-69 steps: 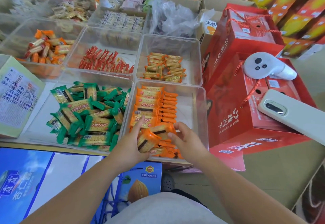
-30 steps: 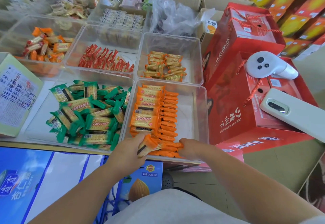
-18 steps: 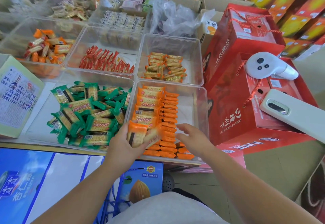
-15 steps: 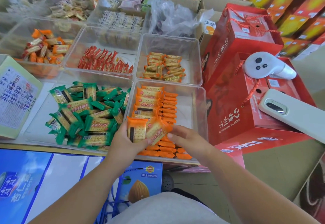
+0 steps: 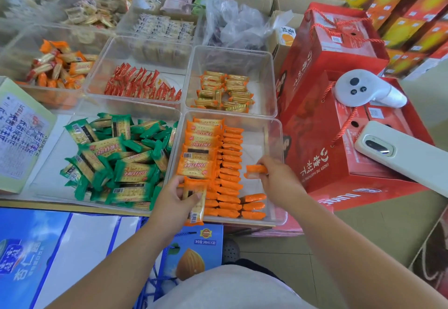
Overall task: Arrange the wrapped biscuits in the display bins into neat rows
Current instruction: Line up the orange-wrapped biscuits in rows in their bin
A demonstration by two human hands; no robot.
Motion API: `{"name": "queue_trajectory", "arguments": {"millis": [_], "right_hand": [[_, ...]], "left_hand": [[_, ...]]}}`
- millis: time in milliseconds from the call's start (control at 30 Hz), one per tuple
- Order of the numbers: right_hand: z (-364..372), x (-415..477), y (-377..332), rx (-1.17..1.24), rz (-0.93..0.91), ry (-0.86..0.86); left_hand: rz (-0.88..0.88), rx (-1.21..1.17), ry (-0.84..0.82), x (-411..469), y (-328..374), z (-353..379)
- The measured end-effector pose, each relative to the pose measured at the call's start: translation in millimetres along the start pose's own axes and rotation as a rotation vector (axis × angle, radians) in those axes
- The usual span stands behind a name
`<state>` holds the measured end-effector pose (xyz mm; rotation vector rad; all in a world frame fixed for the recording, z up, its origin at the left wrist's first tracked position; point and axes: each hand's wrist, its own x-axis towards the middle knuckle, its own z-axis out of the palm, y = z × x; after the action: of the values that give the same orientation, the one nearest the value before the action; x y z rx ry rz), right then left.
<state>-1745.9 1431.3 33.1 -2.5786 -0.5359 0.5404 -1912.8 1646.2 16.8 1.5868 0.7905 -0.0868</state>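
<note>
The left hand (image 5: pixel 173 199) covers part of the orange packets (image 5: pixel 195 203) it grips, so their number is hard to tell; their lower ends hang over the near rim of the bin (image 5: pixel 277 139). The right hand (image 5: pixel 278 178) pinches a single packet (image 5: pixel 255 171) by one end, which is hidden in its fingers; it sits over the bin's bare right part, just beside the edge-on row (image 5: pixel 230 161). A flat stack (image 5: pixel 201 144) lines the bin's left wall. Green biscuits (image 5: pixel 116 161) lie heaped left of the bin.
</note>
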Motion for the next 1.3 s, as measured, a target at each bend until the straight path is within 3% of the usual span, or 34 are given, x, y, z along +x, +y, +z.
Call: {"name": "queue_trajectory", "arguments": {"millis": [100, 200, 267, 367, 533, 633, 767, 1000, 1167, 1300], "right_hand": [[9.1, 7.5, 0.1, -0.32, -0.012, -0.236], [21.7, 8.2, 0.5, -0.442, 0.029, -0.363], [33.2, 9.0, 1.2, -0.42, 0.075, -0.428], [46.6, 13.8, 1.3, -0.195, 0.2, -0.524], [53.1, 14.0, 5.0, 0.13, 0.346, -0.478], [60.4, 12.1, 5.8, 0.124, 0.368, -0.44], [58.2, 12.2, 6.1, 0.292, 0.514, -0.424], [64.1, 15.9, 8.8, 0.201, 0.539, -0.457], [64.6, 17.7, 8.8, 0.416, 0.685, -0.41], [67.2, 19.4, 10.4, 0.463, 0.652, -0.352]], "left_hand": [[-0.03, -0.033, 0.006, 0.9, -4.0, -3.0], [-0.072, -0.046, -0.013, 2.0, -8.9, -6.1], [-0.083, -0.064, -0.034, 3.1, -12.5, -9.1], [-0.086, -0.085, -0.031, 4.3, -15.9, -12.8], [-0.073, -0.069, -0.041, 5.8, -17.8, -13.1], [-0.066, -0.061, -0.047, 7.1, -16.9, -13.9], [-0.063, -0.064, -0.044, 6.7, -17.4, -13.7], [-0.063, -0.068, -0.044, 5.5, -17.9, -13.2], [-0.064, -0.077, -0.032, 5.1, -17.9, -12.1], [-0.059, -0.063, -0.032, 4.2, -15.6, -11.1]]}}
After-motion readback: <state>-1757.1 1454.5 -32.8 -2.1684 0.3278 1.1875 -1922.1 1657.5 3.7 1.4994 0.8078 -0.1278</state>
